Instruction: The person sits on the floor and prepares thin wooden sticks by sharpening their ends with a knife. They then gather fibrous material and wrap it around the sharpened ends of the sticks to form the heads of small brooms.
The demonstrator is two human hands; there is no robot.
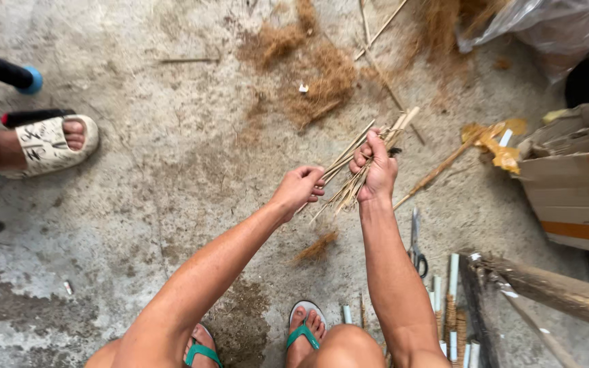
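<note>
My right hand (375, 167) is closed around a bundle of thin pale sticks and dry fibres (357, 182), held above the concrete floor. The sticks jut out up-right past my fist and hang down-left below it. My left hand (301, 188) sits just left of the bundle, fingers curled, pinching the lower ends of a few sticks. Both forearms reach up from the bottom of the view.
Brown fibre clumps (322, 78) lie on the floor ahead, a small tuft (316, 247) below my hands. Scissors (416, 249), finished brushes (452, 307) and wooden poles (560, 289) sit at right, with a cardboard box (574, 184) and plastic bag (547, 24). Another person's sandalled foot (49, 143) is left.
</note>
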